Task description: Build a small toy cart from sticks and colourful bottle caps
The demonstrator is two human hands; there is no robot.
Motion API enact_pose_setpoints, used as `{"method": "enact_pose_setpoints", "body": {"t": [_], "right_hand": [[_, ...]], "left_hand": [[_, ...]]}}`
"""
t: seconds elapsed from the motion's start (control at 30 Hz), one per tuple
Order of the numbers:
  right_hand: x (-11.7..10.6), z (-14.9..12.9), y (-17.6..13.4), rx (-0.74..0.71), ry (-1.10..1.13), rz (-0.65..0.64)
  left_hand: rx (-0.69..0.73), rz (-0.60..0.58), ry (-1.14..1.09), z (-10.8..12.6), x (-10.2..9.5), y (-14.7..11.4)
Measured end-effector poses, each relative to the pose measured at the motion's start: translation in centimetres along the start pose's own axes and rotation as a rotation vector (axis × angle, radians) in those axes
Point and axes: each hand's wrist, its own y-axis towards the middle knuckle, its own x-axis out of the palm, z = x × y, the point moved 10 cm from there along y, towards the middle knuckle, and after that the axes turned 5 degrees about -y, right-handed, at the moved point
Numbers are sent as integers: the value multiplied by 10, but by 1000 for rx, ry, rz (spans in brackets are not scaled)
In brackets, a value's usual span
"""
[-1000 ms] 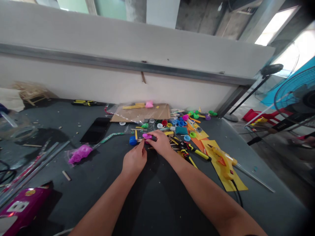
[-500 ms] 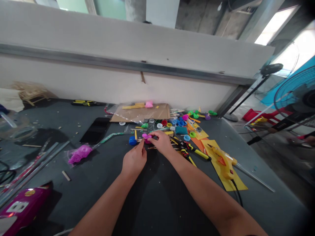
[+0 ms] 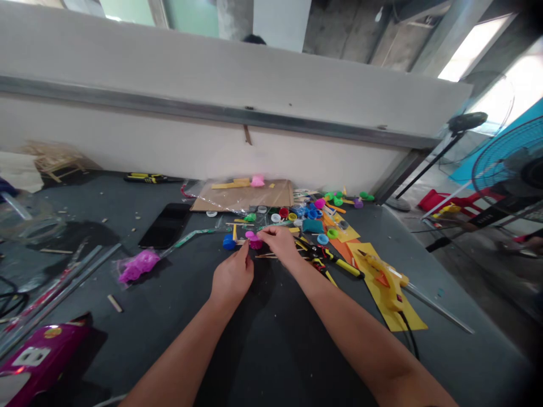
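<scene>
In front of me is a small craft model (image 3: 241,242) made of sticks, with a blue bottle cap (image 3: 229,242) at its left end and a short yellow strip (image 3: 235,232) standing up. My left hand (image 3: 232,278) is closed, thumb and forefinger pinching the model from the near side. A bright pink piece (image 3: 253,239) with rounded lobes sits at the model's right end. From the right, my right hand (image 3: 278,244) pinches this pink piece; its fingertips partly cover it. Bottle caps (image 3: 283,212) in several colours lie just behind my hands.
Yellow-handled pliers (image 3: 339,264) and a yellow glue gun (image 3: 388,281) on yellow paper lie to the right. A black phone (image 3: 164,225), a bag of pink pieces (image 3: 138,265) and a magenta tool (image 3: 44,359) are leftward. A white partition (image 3: 169,138) rises behind.
My right fingertips have shifted slightly right on the pink piece, so more of it shows. My left hand stays almost still, and the view has barely moved.
</scene>
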Motion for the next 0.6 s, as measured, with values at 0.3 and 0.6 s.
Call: {"method": "enact_pose_setpoints", "body": {"t": [0.3,0.6], "right_hand": [[6,0,-2,49,61,-37],[3,0,-5,55,38,-8]], "left_hand": [[32,5,4,1,1,0],[47,10,-13,1,1,0]]}}
